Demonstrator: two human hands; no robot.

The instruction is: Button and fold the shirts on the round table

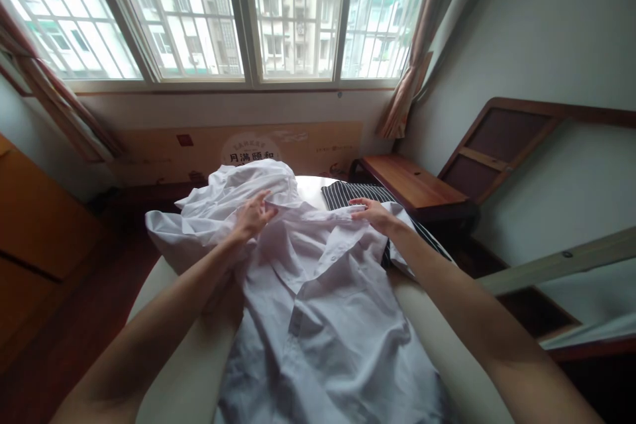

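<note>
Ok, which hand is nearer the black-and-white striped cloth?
Right. The right hand is close by the striped cloth; the left hand is farther left, at the white button-front shirt.

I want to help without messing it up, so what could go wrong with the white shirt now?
The white shirt has creases down its front, so they might get pressed in if nobody smooths them. Part of it on the right lies over the striped cloth, so moving the shirt might drag that cloth along. And the pile of white cloth is right by the left hand, so the two white things could get tangled.
</note>
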